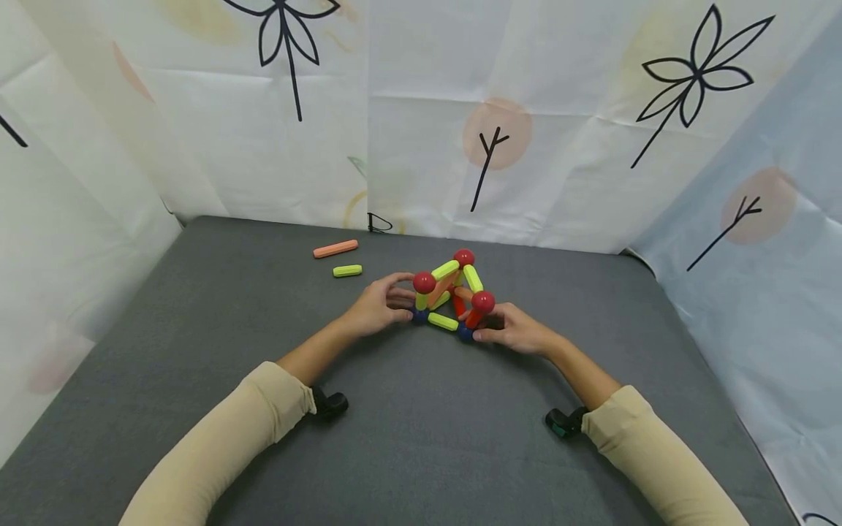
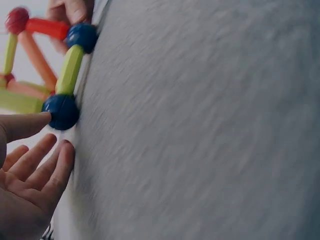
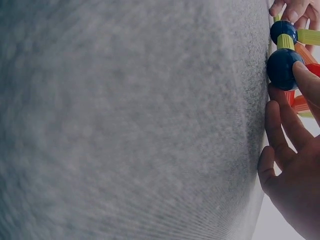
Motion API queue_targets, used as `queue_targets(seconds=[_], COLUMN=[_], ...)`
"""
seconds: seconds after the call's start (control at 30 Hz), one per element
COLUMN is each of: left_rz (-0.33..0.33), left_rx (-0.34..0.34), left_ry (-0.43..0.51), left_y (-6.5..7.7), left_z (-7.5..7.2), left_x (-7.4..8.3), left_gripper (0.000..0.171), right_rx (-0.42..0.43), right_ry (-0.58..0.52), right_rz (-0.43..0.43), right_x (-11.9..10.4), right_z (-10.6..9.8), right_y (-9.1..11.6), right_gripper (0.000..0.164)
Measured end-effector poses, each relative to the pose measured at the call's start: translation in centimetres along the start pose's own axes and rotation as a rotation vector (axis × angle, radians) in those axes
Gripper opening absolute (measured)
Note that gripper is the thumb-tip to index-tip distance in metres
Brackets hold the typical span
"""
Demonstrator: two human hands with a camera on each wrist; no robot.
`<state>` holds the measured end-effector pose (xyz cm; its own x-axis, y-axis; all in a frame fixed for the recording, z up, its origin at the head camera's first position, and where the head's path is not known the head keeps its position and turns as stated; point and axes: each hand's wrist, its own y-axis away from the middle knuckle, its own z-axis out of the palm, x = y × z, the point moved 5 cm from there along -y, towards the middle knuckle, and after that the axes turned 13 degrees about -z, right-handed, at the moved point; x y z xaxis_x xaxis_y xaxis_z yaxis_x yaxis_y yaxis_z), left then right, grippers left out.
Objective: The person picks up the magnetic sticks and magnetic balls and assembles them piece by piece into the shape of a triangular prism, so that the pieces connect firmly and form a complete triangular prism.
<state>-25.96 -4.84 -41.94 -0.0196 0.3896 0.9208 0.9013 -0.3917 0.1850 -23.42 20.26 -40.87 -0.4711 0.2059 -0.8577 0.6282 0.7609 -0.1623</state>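
A magnetic-style stick-and-ball structure (image 1: 444,320) stands on the table, built from lime, orange and red sticks with red balls on top and blue balls at its near bottom corners. At its left corner my left hand (image 1: 376,307) has the thumb against a blue ball (image 2: 62,112); in the left wrist view the other fingers are spread, fairly straight, just off that ball. On the opposite side my right hand (image 1: 520,330) pinches the other blue ball (image 3: 284,69) between thumb and index finger, beside an upright red stick (image 1: 472,319). The structure's back part is partly hidden.
Two loose sticks lie to the left behind my left hand: an orange stick (image 1: 335,249) and a shorter lime stick (image 1: 347,271). The grey table (image 1: 421,438) meets a patterned white cloth (image 1: 421,146) at the back.
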Motion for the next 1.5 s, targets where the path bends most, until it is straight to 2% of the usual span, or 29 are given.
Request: queue_targets(seconds=[0.1, 0.27, 0.43, 0.6, 0.77, 0.9, 1.03, 1.13, 1.27, 1.37, 1.43, 1.5], left_rz=[0.012, 0.025, 0.015, -0.023, -0.103, -0.170, -0.174, -0.138, -0.080, -0.064, -0.073, -0.100], left_rx=[0.073, 0.258, 0.421, 0.550, 0.574, 0.580, 0.625, 0.659, 0.697, 0.695, 0.662, 0.590], left_ry=[0.014, 0.019, 0.010, -0.094, -0.250, -0.345, -0.421, -0.448, -0.396, -0.304, -0.221, -0.123], left_y=[0.1, 0.5, 0.8, 0.5, 0.1, 0.1, 0.2, 0.3, 0.6, 1.0, 1.2, 1.6], left_z=[-1.7, -5.7, -9.4, -12.0, -13.4, -13.9, -13.9, -13.8, -13.8, -13.9, -13.9, -13.6], left_x=[-0.1, -0.4, -1.5, -3.1, -4.2, -4.6, -4.6, -4.5, -4.4, -4.4, -4.2, -3.9], left_gripper=[0.054, 0.032, 0.029, 0.034, 0.046, 0.045, 0.039, 0.036, 0.036, 0.038, 0.041, 0.046], right_rx=[0.000, 0.002, -0.005, -0.011, -0.009, -0.006, -0.001, 0.000, -0.001, 0.002, 0.002, 0.000], right_ry=[-0.005, -0.001, -0.001, 0.011, 0.006, -0.002, -0.008, -0.009, -0.010, -0.004, -0.001, 0.002], right_rz=[-0.004, 0.003, 0.005, 0.027, 0.021, 0.011, 0.006, 0.004, 0.006, 0.011, 0.014, 0.017], right_x=[-0.1, 0.0, 0.1, 0.3, 0.3, 0.3, 0.2, 0.2, 0.2, 0.2, 0.2, 0.2], right_z=[0.0, 0.0, 0.1, 0.1, 0.1, 0.2, 0.2, 0.3, 0.3, 0.2, 0.1, 0.1], right_y=[-0.1, 0.0, -0.1, -0.1, -0.1, -0.1, -0.2, -0.1, -0.1, -0.1, 0.0, 0.0], right_gripper=[0.032, 0.032, 0.032, 0.033, 0.033, 0.033, 0.031, 0.031, 0.032, 0.031, 0.031, 0.031])
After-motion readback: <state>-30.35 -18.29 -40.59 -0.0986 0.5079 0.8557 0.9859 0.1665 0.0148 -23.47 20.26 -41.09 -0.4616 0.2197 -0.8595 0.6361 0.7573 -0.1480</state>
